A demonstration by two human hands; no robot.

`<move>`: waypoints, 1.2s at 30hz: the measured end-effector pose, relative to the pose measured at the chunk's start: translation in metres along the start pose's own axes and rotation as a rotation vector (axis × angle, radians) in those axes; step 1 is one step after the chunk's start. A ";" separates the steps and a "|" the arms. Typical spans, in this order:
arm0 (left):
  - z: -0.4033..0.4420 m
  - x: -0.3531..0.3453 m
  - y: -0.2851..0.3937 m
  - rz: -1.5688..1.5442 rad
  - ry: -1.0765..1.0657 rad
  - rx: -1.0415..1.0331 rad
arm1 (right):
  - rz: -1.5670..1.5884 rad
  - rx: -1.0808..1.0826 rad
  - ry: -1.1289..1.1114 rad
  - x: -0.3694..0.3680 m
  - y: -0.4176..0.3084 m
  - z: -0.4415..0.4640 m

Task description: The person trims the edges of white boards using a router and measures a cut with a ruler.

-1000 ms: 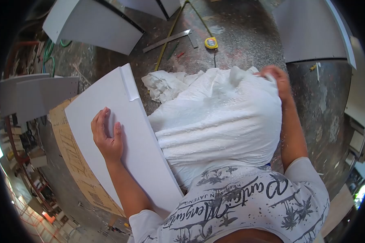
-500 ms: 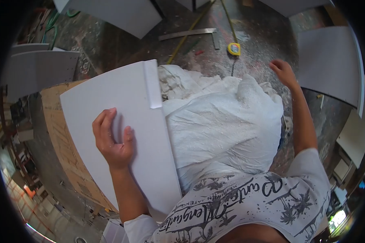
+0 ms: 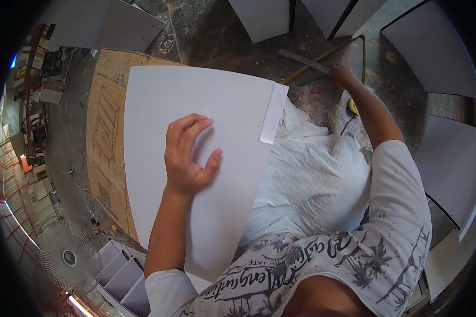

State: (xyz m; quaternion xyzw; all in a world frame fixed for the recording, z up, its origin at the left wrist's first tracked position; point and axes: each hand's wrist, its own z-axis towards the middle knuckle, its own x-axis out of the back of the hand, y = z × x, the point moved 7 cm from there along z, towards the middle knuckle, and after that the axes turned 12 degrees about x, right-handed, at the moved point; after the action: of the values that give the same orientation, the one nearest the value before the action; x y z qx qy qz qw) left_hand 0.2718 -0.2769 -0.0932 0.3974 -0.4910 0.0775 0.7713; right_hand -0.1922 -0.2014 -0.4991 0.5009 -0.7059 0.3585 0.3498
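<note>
A large white panel [image 3: 222, 100] lies beside my covered legs, on a flat cardboard sheet. My left hand [image 3: 188, 156] rests on the panel, holding nothing, its fingers loosely curved and thumb apart. Along the panel's far right edge is a short white strip [image 3: 272, 116]. My right hand [image 3: 345, 78] reaches out to the floor, its fingers closed at the corner of a metal carpenter's square [image 3: 304, 61]. The hand partly hides the square's corner. Just beyond my right wrist sits a yellow tape measure [image 3: 354, 106], half covered by my forearm.
Printed cardboard [image 3: 108, 127] sticks out left of the panel. White dusty cloth [image 3: 312, 185] covers my legs. More panels [image 3: 449, 164] stand around on the right and at the back. A fan [image 3: 69, 256] stands at lower left. A small red object [image 3: 316, 91] lies on the floor.
My right hand has moved from the open air at right to the square's corner and closed on it. The view has turned; my left hand stays on the panel.
</note>
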 end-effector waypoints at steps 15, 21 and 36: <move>0.091 -0.030 0.014 0.073 0.093 -0.108 | -0.017 -0.229 0.538 0.269 -0.078 -0.349; 0.092 -0.061 0.014 0.165 -0.052 -0.210 | 0.067 -0.146 0.593 0.243 -0.152 -0.375; 0.091 -0.060 0.013 0.198 -0.046 -0.236 | 0.361 -0.207 0.466 0.195 -0.166 -0.343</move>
State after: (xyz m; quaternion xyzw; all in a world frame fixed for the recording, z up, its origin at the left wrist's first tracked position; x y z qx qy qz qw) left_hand 0.1716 -0.3148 -0.1171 0.2555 -0.5511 0.0857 0.7897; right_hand -0.0362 -0.0367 -0.1360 0.2334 -0.7170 0.4461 0.4821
